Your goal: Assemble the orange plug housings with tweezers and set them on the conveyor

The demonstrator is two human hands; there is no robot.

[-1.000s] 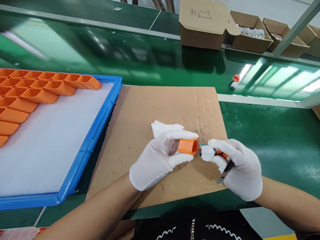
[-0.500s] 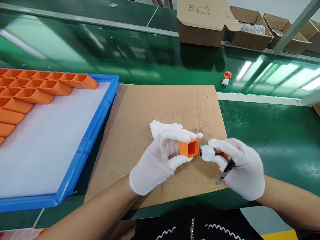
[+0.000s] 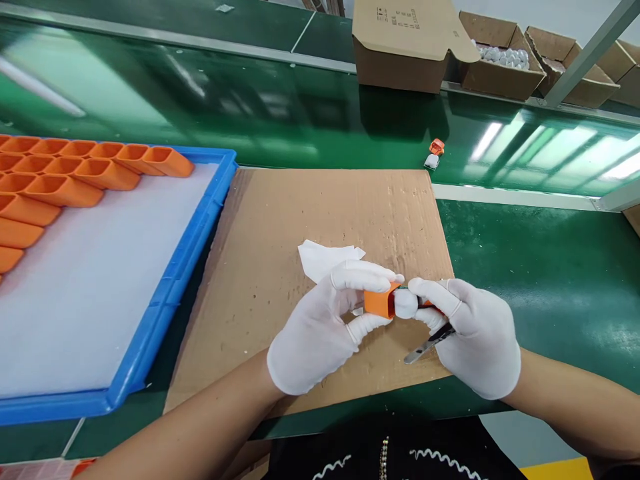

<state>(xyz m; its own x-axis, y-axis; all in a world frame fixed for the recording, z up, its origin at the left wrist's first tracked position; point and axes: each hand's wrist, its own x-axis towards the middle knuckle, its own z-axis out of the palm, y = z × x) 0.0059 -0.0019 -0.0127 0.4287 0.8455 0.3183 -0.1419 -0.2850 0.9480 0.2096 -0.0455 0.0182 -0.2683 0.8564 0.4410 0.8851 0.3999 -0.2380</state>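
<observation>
Both my hands wear white gloves and meet over a brown cardboard sheet [image 3: 325,213]. My left hand [image 3: 325,320] is closed around a small orange plastic shell [image 3: 379,303], open end facing right. My right hand [image 3: 470,333] pinches a small white and orange insert [image 3: 406,303] pressed against the shell's opening. The same hand also grips metal tweezers [image 3: 425,345] that point down and left. A crumpled white wipe [image 3: 327,257] lies just behind my left fingers.
A blue tray [image 3: 165,293] with a white liner holds rows of orange shells [image 3: 75,180] at the left. A small orange and white part [image 3: 434,153] rides on the green conveyor [image 3: 250,107]. Open cardboard boxes [image 3: 410,47] stand at the back right.
My right hand has pushed the insert left into the mouth of the orange shell; the gap between the hands has closed. The small part on the conveyor has drifted left.
</observation>
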